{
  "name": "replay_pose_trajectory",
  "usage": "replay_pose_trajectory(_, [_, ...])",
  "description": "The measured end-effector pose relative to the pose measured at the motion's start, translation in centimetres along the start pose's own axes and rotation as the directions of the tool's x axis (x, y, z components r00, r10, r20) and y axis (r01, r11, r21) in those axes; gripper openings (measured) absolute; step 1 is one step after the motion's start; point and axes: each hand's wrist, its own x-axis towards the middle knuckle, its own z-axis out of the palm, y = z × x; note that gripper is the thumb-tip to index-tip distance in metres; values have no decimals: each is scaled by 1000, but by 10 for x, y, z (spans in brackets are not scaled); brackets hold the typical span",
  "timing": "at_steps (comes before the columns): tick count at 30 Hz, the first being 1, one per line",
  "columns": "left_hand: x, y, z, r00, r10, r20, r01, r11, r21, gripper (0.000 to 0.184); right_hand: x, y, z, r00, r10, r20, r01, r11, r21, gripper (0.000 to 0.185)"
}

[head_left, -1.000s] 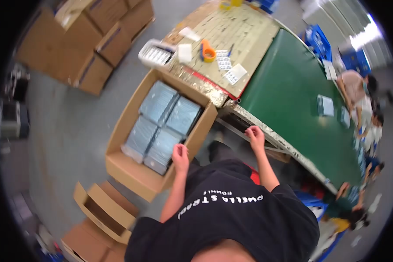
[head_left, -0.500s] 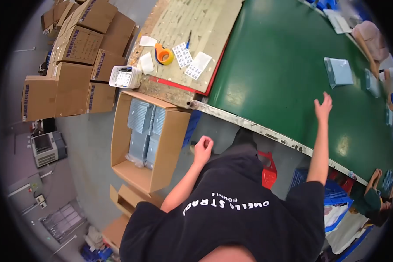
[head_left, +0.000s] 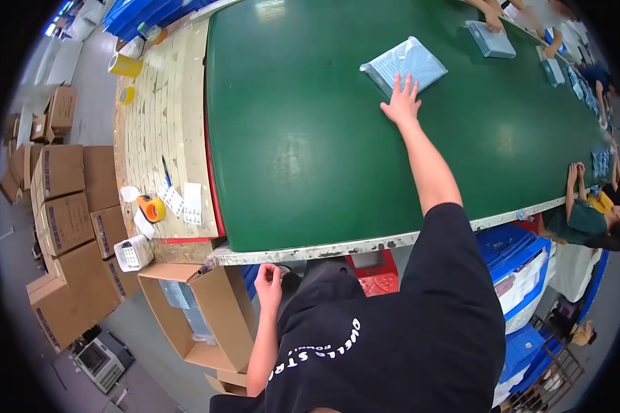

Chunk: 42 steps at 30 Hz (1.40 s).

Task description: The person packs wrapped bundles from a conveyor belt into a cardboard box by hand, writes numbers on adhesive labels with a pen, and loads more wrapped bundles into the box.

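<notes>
R hand [head_left: 401,107] splayed at bagged pkt [head_left: 408,60], ungripped; L hand [head_left: 269,286] loosely curled, empty; ctn [head_left: 224,315] w/ blue pkts [head_left: 196,322].

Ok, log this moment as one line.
right hand: open, at wrapped pack, contact unclear | left hand: loosely curled, near open carton | wrapped pack: lying on green surface

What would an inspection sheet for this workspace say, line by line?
Surface: green worktop with chipped pale edge.
Job's things: wrapped blue pack on the worktop; open carton of similar packs near its left corner.
Clutter: tape dispenser, label sheets, pen, white tub at left.
Hands: right hand open, fingers at the pack's near edge, contact unclear; left hand loosely curled beside the worktop.
Cables: nothing seen.
Surroundings: stacked cartons left, other people right.
</notes>
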Motion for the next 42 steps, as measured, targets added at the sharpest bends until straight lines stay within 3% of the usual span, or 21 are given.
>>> replay_pose_trajectory(5, [34, 27, 32, 999, -13, 42, 11, 999, 48, 12, -59, -10, 7, 979, -158, -130, 164, 986, 40, 100])
replay_pose_trajectory(8, [69, 49, 62, 978, 5, 209, 13, 996, -87, 8, -137, -28, 1, 963, -256, -82, 261, 964, 52, 92])
replay_pose_trajectory(12, [113, 59, 108, 917, -278, 284, 347, 909, -230, 41, -247, -55, -23, 890, -435, 136, 383, 876, 292, 79])
replay_pose_trajectory(14, [125, 56, 121, 867, -398, 299, 474, 843, -254, 53, -278, -57, -26, 879, -468, 94, 341, 752, 564, 76])
replay_pose_trajectory(15, [130, 57, 124, 848, -426, 314, 505, 830, -237, 56, -283, -57, -27, 917, -398, 22, 322, 774, 544, 74])
replay_pose_trajectory(18, [134, 23, 122, 927, -331, 179, 372, 878, -301, 54, -276, -44, -9, 978, -187, -88, 203, 799, 566, 76])
replay_pose_trajectory(19, [131, 17, 117, 926, -338, 166, 375, 875, -308, 54, -271, -41, 3, 987, -153, -52, 155, 799, 581, 78])
replay_pose_trajectory(22, [114, 52, 110, 865, -464, 191, 500, 766, -403, 49, -259, -38, 56, 968, -209, 142, 73, 768, 637, 81])
replay_pose_trajectory(23, [116, 37, 113, 909, -384, 165, 417, 818, -395, 49, -260, -42, 53, 966, -218, 139, 82, 769, 634, 81])
replay_pose_trajectory(25, [116, 20, 116, 969, -213, 123, 245, 879, -408, 53, -259, -51, 42, 941, -211, 265, -46, 696, 717, 84])
replay_pose_trajectory(28, [104, 32, 96, 976, -173, 133, 215, 867, -450, 53, -272, -58, 35, 930, -234, 282, -87, 609, 789, 86])
replay_pose_trajectory(30, [94, 35, 70, 972, -207, 111, 234, 845, -480, 53, -290, -73, 14, 921, -297, 250, -28, 591, 806, 84])
replay_pose_trajectory(32, [77, 25, 29, 988, -119, 93, 150, 857, -493, 54, -311, -98, 4, 923, -366, 116, 131, 585, 800, 82])
replay_pose_trajectory(36, [21, 6, -80, 989, -150, -13, 115, 810, -575, 60, -365, -183, -37, 786, -596, 163, 215, 511, 832, 81])
replay_pose_trajectory(38, [-5, -20, -136, 972, -199, -128, 84, 795, -600, 63, -395, -242, -42, 672, -725, 152, 292, 448, 845, 82])
replay_pose_trajectory(40, [-38, -50, -192, 916, -198, -350, -59, 795, -604, 63, -435, -301, -49, 571, -812, 124, 366, 387, 847, 82])
replay_pose_trajectory(42, [-70, -84, -252, 852, -242, -465, -110, 786, -609, 70, -483, -374, -51, 352, -935, 44, 515, 232, 825, 86])
